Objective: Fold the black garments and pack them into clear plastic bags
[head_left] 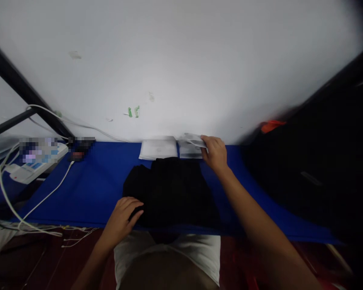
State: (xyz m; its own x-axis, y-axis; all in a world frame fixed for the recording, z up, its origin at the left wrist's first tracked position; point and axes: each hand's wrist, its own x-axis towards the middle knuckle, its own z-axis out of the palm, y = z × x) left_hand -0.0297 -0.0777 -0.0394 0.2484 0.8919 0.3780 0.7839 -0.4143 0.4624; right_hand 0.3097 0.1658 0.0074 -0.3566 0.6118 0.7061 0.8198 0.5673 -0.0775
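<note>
A folded piece of black clothing lies on the blue-covered table in front of me. My left hand is at its lower left edge, with thumb and curled fingers around the dark fabric. At the back of the table, my right hand pinches the right end of a thin, pale plastic bag. That bag is lifted slightly at the top of a small stack of similar bags. Left of it, close to the wall, sits a flat white stack, maybe paper or more bags.
A large black heap with an orange patch takes up the right side. On the left are a white power strip, a dark device and a loose white cable. A white wall rises behind the blue table cover.
</note>
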